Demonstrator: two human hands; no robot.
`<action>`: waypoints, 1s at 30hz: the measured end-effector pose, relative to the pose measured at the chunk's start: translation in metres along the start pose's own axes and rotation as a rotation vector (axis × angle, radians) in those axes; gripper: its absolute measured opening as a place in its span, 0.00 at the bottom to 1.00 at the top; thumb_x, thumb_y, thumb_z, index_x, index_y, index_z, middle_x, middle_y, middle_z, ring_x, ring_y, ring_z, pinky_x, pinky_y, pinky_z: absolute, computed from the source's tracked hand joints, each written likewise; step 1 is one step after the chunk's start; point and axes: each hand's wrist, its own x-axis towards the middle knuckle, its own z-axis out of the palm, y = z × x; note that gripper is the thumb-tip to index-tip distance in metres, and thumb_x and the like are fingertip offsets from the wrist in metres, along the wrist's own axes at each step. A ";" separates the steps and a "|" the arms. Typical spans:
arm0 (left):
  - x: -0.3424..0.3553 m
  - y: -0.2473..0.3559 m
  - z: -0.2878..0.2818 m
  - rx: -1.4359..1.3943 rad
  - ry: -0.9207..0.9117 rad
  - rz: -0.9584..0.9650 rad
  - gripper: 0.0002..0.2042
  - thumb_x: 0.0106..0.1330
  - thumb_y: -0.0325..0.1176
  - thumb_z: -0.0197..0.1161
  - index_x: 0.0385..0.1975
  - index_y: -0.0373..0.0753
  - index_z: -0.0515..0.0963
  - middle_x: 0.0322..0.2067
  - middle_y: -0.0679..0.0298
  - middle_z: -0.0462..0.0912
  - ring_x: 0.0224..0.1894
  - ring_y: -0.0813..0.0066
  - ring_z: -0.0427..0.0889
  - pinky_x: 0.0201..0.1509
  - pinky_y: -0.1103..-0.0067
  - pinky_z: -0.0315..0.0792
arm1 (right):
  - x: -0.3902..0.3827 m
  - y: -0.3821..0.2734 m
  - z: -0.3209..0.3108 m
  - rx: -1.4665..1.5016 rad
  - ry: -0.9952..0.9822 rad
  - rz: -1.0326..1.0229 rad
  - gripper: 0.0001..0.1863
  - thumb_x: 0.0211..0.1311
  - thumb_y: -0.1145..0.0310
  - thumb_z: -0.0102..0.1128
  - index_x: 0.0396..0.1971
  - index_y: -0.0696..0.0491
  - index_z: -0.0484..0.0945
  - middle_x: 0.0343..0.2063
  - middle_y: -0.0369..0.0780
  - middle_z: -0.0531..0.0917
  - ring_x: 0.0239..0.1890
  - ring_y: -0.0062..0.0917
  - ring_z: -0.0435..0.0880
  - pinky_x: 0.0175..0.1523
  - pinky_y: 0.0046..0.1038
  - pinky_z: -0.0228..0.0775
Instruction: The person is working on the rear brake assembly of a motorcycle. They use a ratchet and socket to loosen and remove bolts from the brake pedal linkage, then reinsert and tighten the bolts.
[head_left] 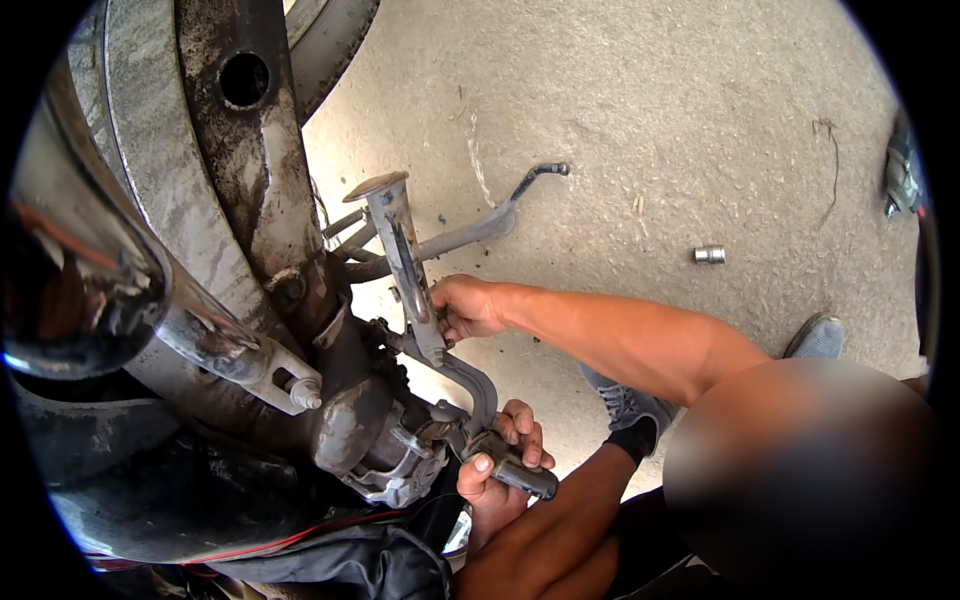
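My left hand (495,480) grips a dark, stubby footrest (530,478), thumb on one side and fingers on the other. A curved dark metal bar (475,385) runs up from beside it. Higher up, my right hand (465,305) has its fingers curled behind a worn metal tube (400,250) with a flared end. The tube hides its fingertips, so what they hold cannot be made out. Both hands are at the underside of a dirty motorcycle (235,190). Next to the footrest sits a greasy metal housing (385,450).
A chrome shock absorber (210,320) with a nut at its end is on the left. A bent lever (490,225) juts over the concrete ground (620,130). A small silver socket (709,256) lies there. My shoe (640,405) is near my right forearm; a blurred oval covers the lower right.
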 end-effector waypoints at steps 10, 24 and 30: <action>-0.011 0.001 0.002 0.000 0.064 -0.030 0.24 0.58 0.46 0.62 0.44 0.34 0.66 0.30 0.65 0.66 0.29 0.74 0.73 0.41 0.71 0.81 | -0.007 -0.005 0.001 -0.225 0.009 -0.104 0.07 0.65 0.69 0.52 0.30 0.57 0.73 0.23 0.35 0.73 0.18 0.16 0.64 0.21 0.21 0.57; -0.009 0.000 0.002 -0.006 0.058 -0.018 0.22 0.57 0.44 0.62 0.42 0.35 0.65 0.29 0.65 0.66 0.28 0.74 0.72 0.40 0.70 0.81 | -0.007 -0.007 0.000 -0.319 -0.012 -0.132 0.08 0.67 0.67 0.48 0.29 0.55 0.71 0.22 0.34 0.71 0.21 0.16 0.65 0.22 0.21 0.55; -0.011 0.002 0.001 0.005 0.076 -0.011 0.21 0.57 0.44 0.62 0.42 0.35 0.65 0.29 0.65 0.65 0.28 0.74 0.72 0.41 0.70 0.81 | -0.019 -0.012 0.019 -0.143 0.028 -0.023 0.08 0.66 0.68 0.49 0.27 0.54 0.71 0.23 0.34 0.71 0.22 0.17 0.66 0.24 0.22 0.57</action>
